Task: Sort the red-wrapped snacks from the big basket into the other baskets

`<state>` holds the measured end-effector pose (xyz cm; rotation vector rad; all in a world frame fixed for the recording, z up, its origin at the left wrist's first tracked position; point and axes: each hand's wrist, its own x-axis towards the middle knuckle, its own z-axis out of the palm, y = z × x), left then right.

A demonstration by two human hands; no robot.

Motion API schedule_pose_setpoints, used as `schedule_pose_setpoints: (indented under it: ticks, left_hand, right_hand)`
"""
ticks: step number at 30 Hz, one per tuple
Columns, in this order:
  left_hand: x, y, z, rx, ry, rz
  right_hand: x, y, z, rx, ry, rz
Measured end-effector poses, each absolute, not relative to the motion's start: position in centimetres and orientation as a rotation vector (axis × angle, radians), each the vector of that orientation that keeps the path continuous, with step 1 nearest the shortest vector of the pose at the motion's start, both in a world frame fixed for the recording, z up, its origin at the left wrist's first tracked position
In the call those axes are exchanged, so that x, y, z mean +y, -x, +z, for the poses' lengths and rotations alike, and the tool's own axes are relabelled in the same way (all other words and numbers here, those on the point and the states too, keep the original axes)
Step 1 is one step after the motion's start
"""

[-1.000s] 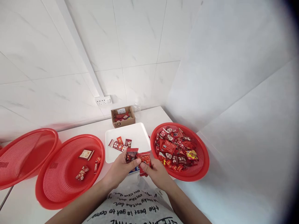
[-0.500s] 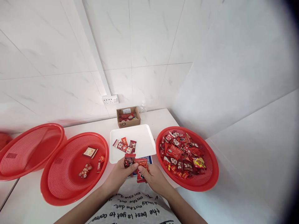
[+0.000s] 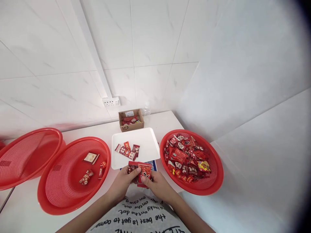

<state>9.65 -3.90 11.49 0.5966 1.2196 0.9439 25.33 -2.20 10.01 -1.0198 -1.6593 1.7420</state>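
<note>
Close in front of my body, my left hand (image 3: 124,182) pinches a dark red snack packet (image 3: 132,167) with the thumb across it. Its thumb tip also rests on the edge of a brighter red snack packet (image 3: 144,173). My right hand (image 3: 157,184) grips that brighter packet, thumb on its front. Just beyond my hands lies a white tray (image 3: 149,142) bearing several red wrapped snacks (image 3: 127,150). A blue and white printed item (image 3: 153,165) shows partly behind the packets.
On the right, a red basket (image 3: 217,181) holds many wrapped snacks. Another red basket (image 3: 55,155) on the left contains several packets, with a further red basket (image 3: 55,136) beside it. A cardboard box (image 3: 132,126) of packets stands near the wall, next to clear plastic (image 3: 146,111).
The two packets have come side by side, and the brighter one has turned upright with its printed front facing up. The view has shifted slightly.
</note>
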Motion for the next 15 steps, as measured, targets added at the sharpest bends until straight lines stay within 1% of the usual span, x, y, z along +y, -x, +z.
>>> schedule_pose_setpoints:
  ticks: [6,10,15]
  left_hand:
    - [-4.3,-9.6,11.6,1.182,-0.539,0.990]
    - [-4.6,-9.3,11.2,1.213,-0.743,0.910]
    - [-4.7,-9.4,11.8,1.289,-0.874,0.885]
  right_hand:
    - [-2.6,-25.3,9.5,-1.688,1.085,1.716]
    - [-2.7,-25.0,8.8,-1.544,1.196,1.668]
    - [-2.8,-25.1,9.1,-1.501,1.109,1.673]
